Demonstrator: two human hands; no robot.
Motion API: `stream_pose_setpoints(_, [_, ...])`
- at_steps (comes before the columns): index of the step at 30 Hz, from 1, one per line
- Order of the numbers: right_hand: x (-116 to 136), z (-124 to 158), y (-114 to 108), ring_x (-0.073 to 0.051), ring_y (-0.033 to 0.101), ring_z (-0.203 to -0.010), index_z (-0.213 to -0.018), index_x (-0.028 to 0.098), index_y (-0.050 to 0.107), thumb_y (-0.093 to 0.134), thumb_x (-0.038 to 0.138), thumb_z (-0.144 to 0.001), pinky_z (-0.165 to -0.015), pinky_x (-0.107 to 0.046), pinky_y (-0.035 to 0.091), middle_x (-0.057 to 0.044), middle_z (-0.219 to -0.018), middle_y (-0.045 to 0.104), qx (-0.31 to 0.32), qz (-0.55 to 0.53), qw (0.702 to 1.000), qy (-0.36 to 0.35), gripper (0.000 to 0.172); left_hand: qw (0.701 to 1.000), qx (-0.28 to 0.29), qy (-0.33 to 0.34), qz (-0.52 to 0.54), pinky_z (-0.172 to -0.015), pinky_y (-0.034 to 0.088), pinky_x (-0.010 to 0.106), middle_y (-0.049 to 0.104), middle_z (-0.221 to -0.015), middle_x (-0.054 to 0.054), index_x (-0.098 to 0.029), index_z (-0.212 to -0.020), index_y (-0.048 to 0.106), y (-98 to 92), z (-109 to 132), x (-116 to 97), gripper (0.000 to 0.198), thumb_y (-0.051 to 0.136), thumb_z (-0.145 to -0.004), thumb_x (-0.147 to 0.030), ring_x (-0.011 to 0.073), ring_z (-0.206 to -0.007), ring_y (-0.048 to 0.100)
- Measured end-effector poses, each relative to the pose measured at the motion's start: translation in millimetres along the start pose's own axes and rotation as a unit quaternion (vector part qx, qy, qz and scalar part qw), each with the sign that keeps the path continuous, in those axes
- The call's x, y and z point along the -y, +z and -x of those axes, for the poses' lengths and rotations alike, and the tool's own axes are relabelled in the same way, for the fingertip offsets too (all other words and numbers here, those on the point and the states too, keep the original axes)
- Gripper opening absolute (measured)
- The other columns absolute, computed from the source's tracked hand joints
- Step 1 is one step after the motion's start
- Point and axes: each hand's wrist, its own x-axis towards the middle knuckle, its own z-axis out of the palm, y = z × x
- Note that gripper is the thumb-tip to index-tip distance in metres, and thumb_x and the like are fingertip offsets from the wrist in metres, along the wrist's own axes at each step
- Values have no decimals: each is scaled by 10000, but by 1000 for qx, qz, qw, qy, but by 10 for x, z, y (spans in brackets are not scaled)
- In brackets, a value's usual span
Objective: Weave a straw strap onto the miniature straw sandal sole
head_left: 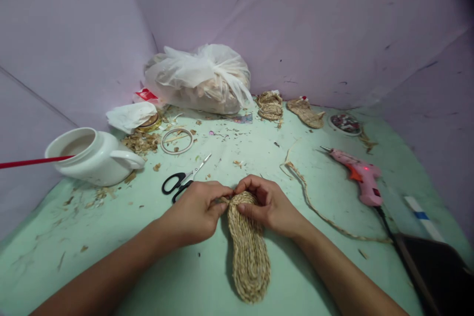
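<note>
A long oval sole of braided straw (pixel 249 252) lies on the green table (pixel 111 237), stretching from the middle towards me. My left hand (pixel 196 212) pinches the far left rim of the sole, fingers closed on the braid. My right hand (pixel 268 205) grips the far end from the right, fingers curled over the top edge. A loose straw braid (pixel 314 202) trails off to the right across the table.
Black-handled scissors (pixel 181 180) lie just beyond my left hand. A pink glue gun (pixel 361 177) rests at right. A white pot (pixel 92 155), a ring (pixel 177 141), a tied plastic bag (pixel 200 79) and other woven pieces (pixel 305 111) sit farther back. Straw scraps litter the left side.
</note>
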Motion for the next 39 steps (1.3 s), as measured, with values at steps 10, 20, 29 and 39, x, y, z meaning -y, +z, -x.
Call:
stream_pose_setpoints(10, [10,8,30,-113,474,-631,-810,168,526,620,127,-660,-579,-267,385,1,-740,535,-25,47,999,-11,182,996,-32,-20,-75,-625,397,251,618,-735,37,-185,-675,652,107,22,10,216,448,-735,-144,162,-693,571])
stream_pose_setpoints(20, [130,62,-137,-168,541,-791,-1043,215,510,671,186,-657,-695,-311,441,-55,-956,578,-43,199,978,-37,419,969,-62,-188,148,-563,404,248,621,-628,18,-146,-710,647,134,-59,59,167,496,-666,-201,151,-596,544])
stream_pose_setpoints(29, [429,232,-476,-169,542,-626,-830,214,695,700,294,-640,-564,-281,412,-38,-742,655,-4,427,903,43,206,973,-145,-154,95,-600,428,262,628,-725,35,-151,-686,655,73,-43,162,142,547,-622,-216,161,-649,562])
stream_pose_setpoints(39, [327,155,-296,-105,465,-463,-638,198,654,633,174,-663,-450,-233,347,17,-527,578,-68,311,948,7,40,967,-125,-167,146,-552,406,233,614,-616,11,-131,-700,656,80,-46,120,145,540,-647,-198,134,-582,533])
